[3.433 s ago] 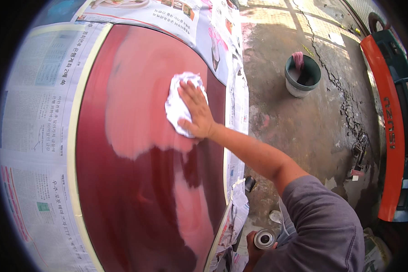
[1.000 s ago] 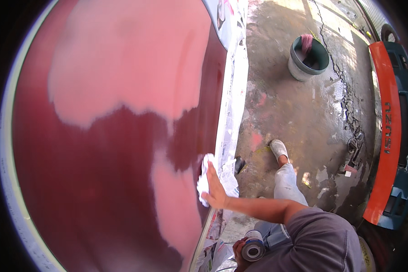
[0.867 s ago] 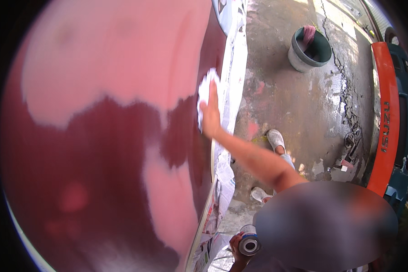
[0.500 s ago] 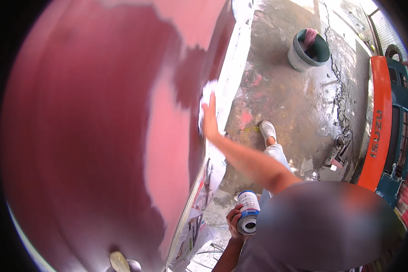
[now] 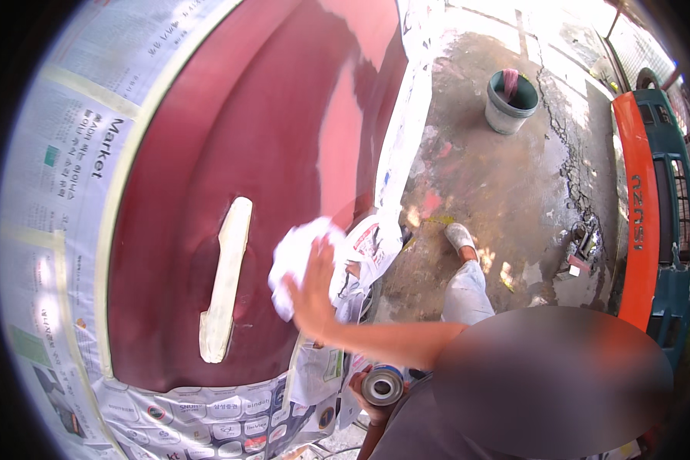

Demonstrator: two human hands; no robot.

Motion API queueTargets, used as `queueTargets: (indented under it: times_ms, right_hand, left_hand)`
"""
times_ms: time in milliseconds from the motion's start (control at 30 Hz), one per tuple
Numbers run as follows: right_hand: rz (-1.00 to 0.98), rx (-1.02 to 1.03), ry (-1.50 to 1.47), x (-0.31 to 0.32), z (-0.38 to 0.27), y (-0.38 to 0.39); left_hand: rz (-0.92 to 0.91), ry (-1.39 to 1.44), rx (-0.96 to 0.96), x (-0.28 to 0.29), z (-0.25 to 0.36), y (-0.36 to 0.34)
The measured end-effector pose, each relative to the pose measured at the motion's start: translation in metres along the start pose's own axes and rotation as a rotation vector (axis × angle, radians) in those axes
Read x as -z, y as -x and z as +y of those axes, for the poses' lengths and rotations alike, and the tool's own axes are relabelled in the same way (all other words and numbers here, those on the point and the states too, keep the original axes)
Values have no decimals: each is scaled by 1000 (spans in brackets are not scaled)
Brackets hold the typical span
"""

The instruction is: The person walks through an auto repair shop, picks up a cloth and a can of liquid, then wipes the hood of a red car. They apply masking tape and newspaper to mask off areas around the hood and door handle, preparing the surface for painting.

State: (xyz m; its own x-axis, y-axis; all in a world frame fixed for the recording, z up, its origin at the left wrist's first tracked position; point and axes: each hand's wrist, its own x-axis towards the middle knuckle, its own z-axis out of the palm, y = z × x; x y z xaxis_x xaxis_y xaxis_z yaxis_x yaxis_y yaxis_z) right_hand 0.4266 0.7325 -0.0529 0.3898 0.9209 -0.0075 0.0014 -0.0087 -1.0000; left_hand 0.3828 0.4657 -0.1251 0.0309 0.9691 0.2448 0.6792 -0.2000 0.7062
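Note:
My right hand (image 5: 314, 295) presses a crumpled white cloth (image 5: 307, 249) against the dark red car door panel (image 5: 284, 153), near its right edge. The fingers stretch over the cloth, and both are slightly blurred. Left of the cloth, a door handle (image 5: 226, 280) is covered in pale masking tape. Lower down, close to my body, my left hand (image 5: 364, 391) is wrapped round a metal can (image 5: 383, 385). Its round top and central opening face up; my right forearm passes just above it. Lighter pink patches (image 5: 341, 130) show on the panel.
Taped newspaper (image 5: 61, 153) borders the panel on the left and below; white sheeting (image 5: 406, 123) runs down its right side. On the wet, cracked concrete floor stands a bucket (image 5: 506, 115) with a pink cloth over its rim. An orange and teal vehicle part (image 5: 636, 207) stands at far right.
My right hand and the cloth have moved down the panel and slightly left. The can has dropped a little left and tilted its top upward. The view has shifted, showing the handle and newspaper.

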Motion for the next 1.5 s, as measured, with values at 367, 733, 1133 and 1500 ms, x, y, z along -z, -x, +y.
queueTargets:
  times_ms: [367, 733, 1133, 1500]
  right_hand:
    - [289, 23, -247, 65, 109, -291]
    - [178, 268, 85, -35, -16, 68]
    - [161, 530, 244, 5, -12, -28]
    - [140, 498, 266, -19, -45, 44]
  left_hand:
    - [2, 80, -23, 33, 27, -10]
    - [131, 155, 41, 83, 2, 45]
    - [36, 143, 113, 177, -36, 137]
    - [117, 103, -5, 161, -35, 120]
